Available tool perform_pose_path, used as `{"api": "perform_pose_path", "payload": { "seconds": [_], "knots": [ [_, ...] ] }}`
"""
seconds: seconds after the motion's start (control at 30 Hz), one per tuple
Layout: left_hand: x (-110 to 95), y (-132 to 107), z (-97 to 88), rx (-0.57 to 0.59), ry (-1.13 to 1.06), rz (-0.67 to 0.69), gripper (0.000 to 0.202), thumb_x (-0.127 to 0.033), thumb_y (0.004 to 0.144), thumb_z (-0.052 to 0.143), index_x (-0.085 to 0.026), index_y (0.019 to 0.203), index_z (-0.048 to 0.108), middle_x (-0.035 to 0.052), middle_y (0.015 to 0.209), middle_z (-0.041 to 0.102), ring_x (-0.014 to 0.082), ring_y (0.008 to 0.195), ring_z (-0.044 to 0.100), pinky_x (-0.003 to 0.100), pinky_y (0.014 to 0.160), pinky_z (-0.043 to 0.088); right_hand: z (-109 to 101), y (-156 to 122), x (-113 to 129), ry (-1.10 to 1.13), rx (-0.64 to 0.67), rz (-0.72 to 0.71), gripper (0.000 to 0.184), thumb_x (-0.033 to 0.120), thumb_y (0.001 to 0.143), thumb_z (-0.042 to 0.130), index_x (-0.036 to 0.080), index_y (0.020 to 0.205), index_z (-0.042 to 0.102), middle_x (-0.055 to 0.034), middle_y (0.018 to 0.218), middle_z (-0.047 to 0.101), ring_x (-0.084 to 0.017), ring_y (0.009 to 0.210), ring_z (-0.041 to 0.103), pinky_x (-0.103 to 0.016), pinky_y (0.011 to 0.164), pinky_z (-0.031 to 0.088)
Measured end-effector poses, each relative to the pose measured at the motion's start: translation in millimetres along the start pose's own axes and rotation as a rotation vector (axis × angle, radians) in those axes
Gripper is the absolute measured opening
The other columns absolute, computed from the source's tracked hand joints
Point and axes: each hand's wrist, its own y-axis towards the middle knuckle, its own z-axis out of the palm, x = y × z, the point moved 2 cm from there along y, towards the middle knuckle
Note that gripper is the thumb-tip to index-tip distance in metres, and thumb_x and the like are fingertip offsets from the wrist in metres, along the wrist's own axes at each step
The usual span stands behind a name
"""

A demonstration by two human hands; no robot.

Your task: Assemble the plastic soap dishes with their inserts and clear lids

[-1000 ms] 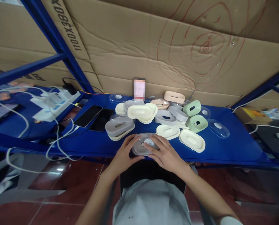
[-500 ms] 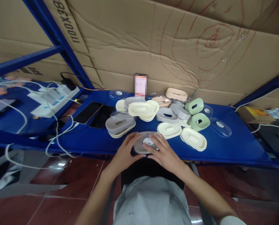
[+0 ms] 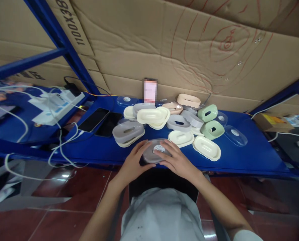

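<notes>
A grey oval box with a clear lid [image 3: 153,152] sits at the front edge of the blue shelf [image 3: 239,157]. My left hand [image 3: 133,164] wraps round its left end, fingers curled on the lid. My right hand [image 3: 176,160] presses on its right side, fingers laid over the top by a round sticker. Behind it lies a heap of several oval boxes: grey [image 3: 128,131], cream [image 3: 152,117], green [image 3: 207,113] and pinkish [image 3: 189,99]. A cream box [image 3: 206,148] lies just right of my right hand.
Two dark phones [image 3: 100,121] lie on the shelf at left, with white cables [image 3: 61,147] and a power strip [image 3: 54,105] beyond them. A phone [image 3: 150,90] leans upright against the cardboard wall [image 3: 164,50]. Clear lids [image 3: 236,135] lie at right. Blue rack posts [image 3: 54,33] stand at both sides.
Both hands stay on the grey box with only small finger shifts. The view has tilted slightly, so the shelf sits a little higher in the picture.
</notes>
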Motion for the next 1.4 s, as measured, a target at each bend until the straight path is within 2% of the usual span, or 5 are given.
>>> {"api": "perform_pose_path", "payload": {
  "seconds": [0.33,0.63,0.9,1.2,1.4],
  "knots": [
    [-5,1,-4.2,-0.001,0.013,0.019,0.084,-0.033,0.086,0.086,-0.038,0.158,0.043,0.0077,0.164,0.047,0.0306,0.153,0.048,0.052,0.124,0.045,-2,-2,6,-0.127,0.059,-0.020,0.050,0.031,0.108,0.059,0.023,0.157,0.054,-0.0170,0.162,0.050,-0.034,0.159,0.036,-0.060,0.128,0.039],
    [-5,0,-4.9,-0.002,0.014,0.022,0.086,-0.036,0.084,0.089,-0.037,0.157,0.044,0.0101,0.161,0.047,0.0331,0.150,0.051,0.053,0.120,0.050,-8,-2,11,-0.141,0.075,-0.036,0.052,0.026,0.108,0.057,0.020,0.159,0.051,-0.0190,0.163,0.048,-0.035,0.160,0.034,-0.062,0.127,0.039],
    [-6,-4,-4.7,-0.067,0.070,0.261,0.071,-0.031,0.095,0.078,-0.040,0.158,0.046,0.0097,0.168,0.042,0.0326,0.153,0.049,0.054,0.121,0.050,-10,-2,13,-0.183,0.103,-0.023,0.055,0.026,0.108,0.056,0.021,0.162,0.047,-0.0181,0.164,0.047,-0.035,0.160,0.034,-0.060,0.127,0.041],
    [-7,-4,-4.9,-0.068,0.085,0.244,0.071,-0.037,0.095,0.077,-0.040,0.160,0.047,0.0097,0.174,0.036,0.0325,0.152,0.051,0.050,0.117,0.054,-16,0,18,-0.214,0.147,0.001,0.055,0.026,0.109,0.054,0.021,0.164,0.044,-0.0164,0.165,0.048,-0.034,0.157,0.039,-0.059,0.127,0.040],
    [-6,-5,-5.5,-0.072,0.061,0.211,0.064,-0.040,0.096,0.075,-0.038,0.155,0.051,0.0106,0.170,0.041,0.0326,0.150,0.052,0.051,0.117,0.054,-2,-7,13,-0.196,0.099,-0.020,0.054,0.027,0.110,0.056,0.023,0.162,0.047,-0.0145,0.165,0.049,-0.031,0.160,0.035,-0.060,0.130,0.033]
  ]
}}
